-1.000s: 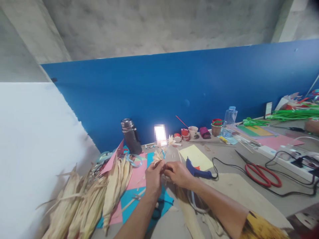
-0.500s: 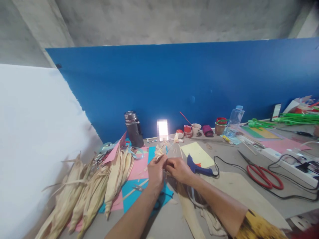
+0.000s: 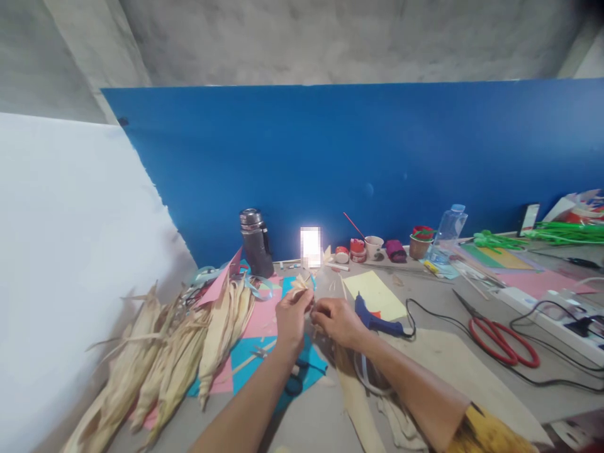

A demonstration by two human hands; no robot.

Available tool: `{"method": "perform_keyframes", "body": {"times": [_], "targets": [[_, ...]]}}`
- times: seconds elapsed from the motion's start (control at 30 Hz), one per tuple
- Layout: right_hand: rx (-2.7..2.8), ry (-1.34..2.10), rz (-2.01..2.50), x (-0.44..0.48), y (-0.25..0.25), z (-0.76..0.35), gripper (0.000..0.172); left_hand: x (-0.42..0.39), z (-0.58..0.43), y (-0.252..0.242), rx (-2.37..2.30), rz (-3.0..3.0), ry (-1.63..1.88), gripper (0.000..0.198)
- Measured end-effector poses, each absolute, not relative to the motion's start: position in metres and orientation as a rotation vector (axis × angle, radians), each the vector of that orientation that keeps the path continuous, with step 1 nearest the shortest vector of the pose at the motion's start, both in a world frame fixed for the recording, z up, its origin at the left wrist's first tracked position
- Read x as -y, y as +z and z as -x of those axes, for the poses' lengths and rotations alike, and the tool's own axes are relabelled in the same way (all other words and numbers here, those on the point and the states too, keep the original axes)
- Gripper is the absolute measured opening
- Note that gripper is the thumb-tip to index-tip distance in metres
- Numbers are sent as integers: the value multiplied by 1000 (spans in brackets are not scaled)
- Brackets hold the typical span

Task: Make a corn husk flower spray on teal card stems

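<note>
Presently, hands: two; the left hand (image 3: pixel 290 311) pinches with thumb and fingers together, its grip clamped on one pale petal-like piece (image 3: pixel 301 285); the right hand (image 3: pixel 337 319) is just beside it, fingers bent, and I cannot tell whether its grip holds something.
Petal-like piece: one, above the middle of the surface (image 3: pixel 306 431), rising from the left fingertips.
Long pale strip: one, lying below the right hand (image 3: pixel 353 396).
Dry husks: a pile at the left, too overlapped for exact counting (image 3: pixel 136 355).
Glue gun: one, blue, near the right hand (image 3: pixel 365 316).
Red-handled scissors: one pair, farther right (image 3: pixel 480 320).
Yellow sheet: one, behind the glue gun (image 3: pixel 377 292).
Flask: one, upright (image 3: pixel 257 248).
Clear bottle: one (image 3: pixel 447 238).
White cup: one, with one red stick (image 3: pixel 374 246).
</note>
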State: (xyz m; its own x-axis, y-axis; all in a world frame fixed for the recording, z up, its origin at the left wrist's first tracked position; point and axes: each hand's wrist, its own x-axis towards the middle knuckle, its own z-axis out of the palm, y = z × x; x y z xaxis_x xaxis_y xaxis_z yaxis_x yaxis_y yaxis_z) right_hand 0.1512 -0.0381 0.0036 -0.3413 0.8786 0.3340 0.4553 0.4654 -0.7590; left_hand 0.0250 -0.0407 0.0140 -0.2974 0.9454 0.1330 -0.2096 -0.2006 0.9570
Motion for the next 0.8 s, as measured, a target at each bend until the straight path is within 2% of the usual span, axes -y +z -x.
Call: {"method": "perform_keyframes", "body": {"times": [0.17,0.43,0.8], "targets": [[1953,699,1253,33,10,-158,20,30,-11,26,-1055,-805,1732,26],[1938,654,1535,12,9,-180,19,27,19,45,-1106,-840,1623,27],[1705,549,1628,0,16,-201,19,36,39,28,-1178,-814,1518,29]]}}
